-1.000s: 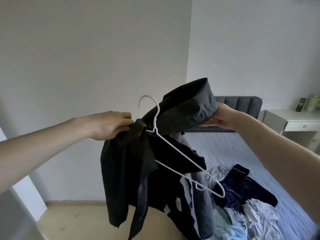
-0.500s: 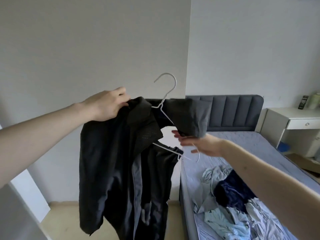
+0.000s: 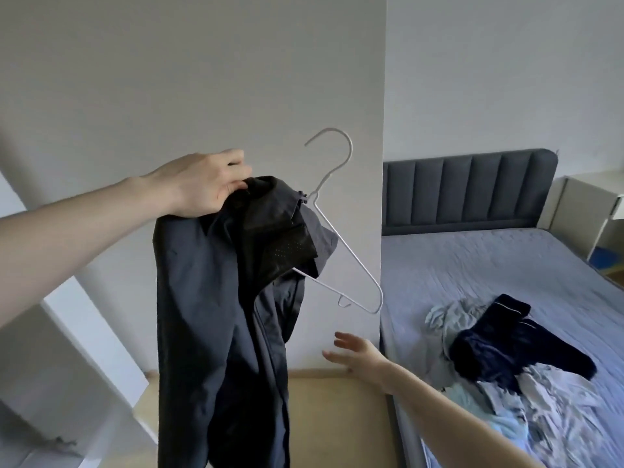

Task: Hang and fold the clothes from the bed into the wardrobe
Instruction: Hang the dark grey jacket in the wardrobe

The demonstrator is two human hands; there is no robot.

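My left hand (image 3: 202,185) grips the top of a dark grey garment (image 3: 216,319) that hangs down from a white wire hanger (image 3: 341,238). The hanger's hook points up and its right shoulder sticks out bare past the cloth. Below the hanger, my right hand (image 3: 354,352) floats with fingers spread, touching nothing. On the bed (image 3: 472,261) at the right lies a pile of clothes (image 3: 506,383), with a navy piece (image 3: 513,352) on top of pale blue and white ones.
A white wall corner (image 3: 383,96) juts out just behind the hanger. The grey padded headboard (image 3: 469,190) stands at the back, with a white bedside table (image 3: 594,197) to its right. A white panel (image 3: 67,349) rises at the lower left over the beige floor (image 3: 337,417).
My right hand let go of the garment's folded end and dropped below the hanger. The cloth now hangs mostly on the left side, leaving the hanger's right shoulder bare.
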